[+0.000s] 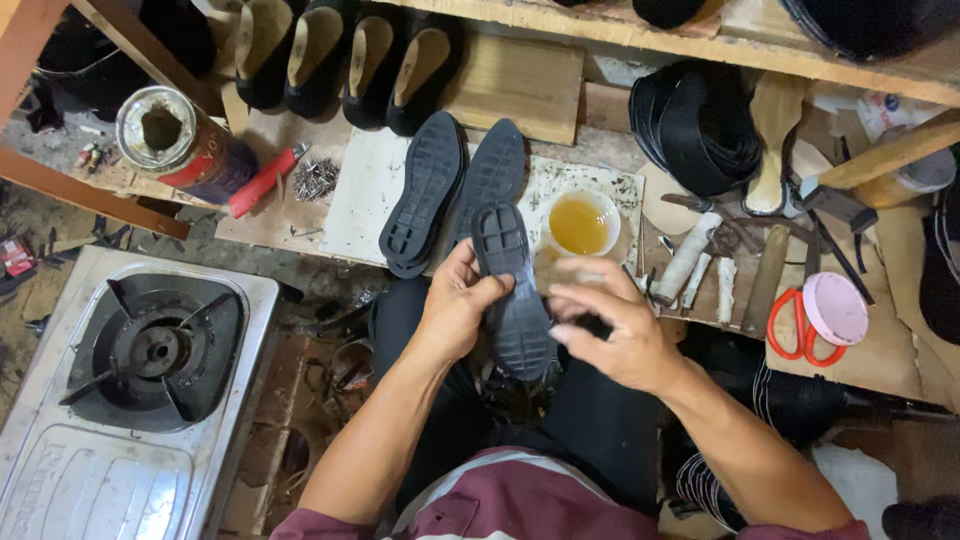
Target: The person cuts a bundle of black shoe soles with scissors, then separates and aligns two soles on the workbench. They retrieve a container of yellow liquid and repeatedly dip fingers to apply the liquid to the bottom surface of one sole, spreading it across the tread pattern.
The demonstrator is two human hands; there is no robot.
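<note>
Left hand (pixel 455 305): fingers wrapped round the black shoe sole (pixel 512 300), tread up, over the lap just off the desk's (pixel 360 200) near edge.
Right hand (pixel 610 335): blurred, fingers loosely spread beside the sole, gripping nothing.
Technique: I'd keep the sole level, thumb clear.
Room: glue bowl (pixel 580 222) close ahead; two spare soles (pixel 450 190) left; gas stove (pixel 150 350) well apart.

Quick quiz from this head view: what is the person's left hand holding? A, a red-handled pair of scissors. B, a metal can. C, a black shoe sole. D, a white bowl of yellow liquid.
C: the left hand grips a black shoe sole, tread side up, over the lap, while the right hand hovers beside it.
</note>
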